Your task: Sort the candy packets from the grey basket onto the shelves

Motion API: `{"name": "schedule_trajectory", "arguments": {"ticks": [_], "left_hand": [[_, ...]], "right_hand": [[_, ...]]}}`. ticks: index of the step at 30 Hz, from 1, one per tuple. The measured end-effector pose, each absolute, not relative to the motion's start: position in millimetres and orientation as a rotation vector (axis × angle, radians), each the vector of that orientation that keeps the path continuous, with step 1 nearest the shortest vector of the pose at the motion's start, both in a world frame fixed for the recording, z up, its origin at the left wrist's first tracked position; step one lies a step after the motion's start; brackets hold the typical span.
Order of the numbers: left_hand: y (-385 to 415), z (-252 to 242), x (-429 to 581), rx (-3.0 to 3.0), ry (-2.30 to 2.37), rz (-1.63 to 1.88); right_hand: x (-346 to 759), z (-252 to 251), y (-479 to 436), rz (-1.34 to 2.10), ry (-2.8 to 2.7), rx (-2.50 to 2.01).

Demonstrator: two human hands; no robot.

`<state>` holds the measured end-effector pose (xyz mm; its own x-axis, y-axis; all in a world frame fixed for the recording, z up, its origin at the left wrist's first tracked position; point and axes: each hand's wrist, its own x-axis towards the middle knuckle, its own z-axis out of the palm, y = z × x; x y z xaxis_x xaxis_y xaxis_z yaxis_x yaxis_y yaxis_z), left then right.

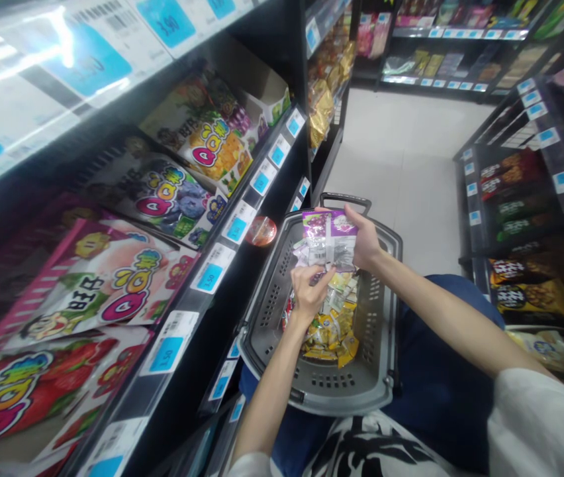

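Note:
A small purple and silver candy bag [318, 240] is held up over the grey shopping basket [282, 381], its barcode side turned toward me. My right hand [365, 240] grips the bag along its right edge, thumb at the top corner. At the bag's lower edge, my left hand [308, 290] has its fingers curled in a pinch. Below both hands, yellow candy packets [332, 338] and other small packets lie in the basket. Part of the basket's contents is hidden behind my left hand and the bag.
To the left, a shelf holds QQ gummy bags [128, 285] behind a rail of price tags [236, 228]. A round red sticker [261, 231] juts from the shelf edge. Snack shelves [525, 165] stand on the right. A pale tiled floor [386, 139] runs ahead to more shelves.

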<state>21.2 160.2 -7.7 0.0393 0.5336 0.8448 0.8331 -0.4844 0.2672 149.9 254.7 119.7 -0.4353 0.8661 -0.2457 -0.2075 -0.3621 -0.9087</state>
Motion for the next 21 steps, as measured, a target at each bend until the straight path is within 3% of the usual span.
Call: {"name": "schedule_trajectory", "arguments": {"ticks": [21], "left_hand": [[162, -7, 22, -2.033, -1.349, -1.501]], "right_hand": [[150, 109, 261, 2.050, -0.866, -0.738]]}}
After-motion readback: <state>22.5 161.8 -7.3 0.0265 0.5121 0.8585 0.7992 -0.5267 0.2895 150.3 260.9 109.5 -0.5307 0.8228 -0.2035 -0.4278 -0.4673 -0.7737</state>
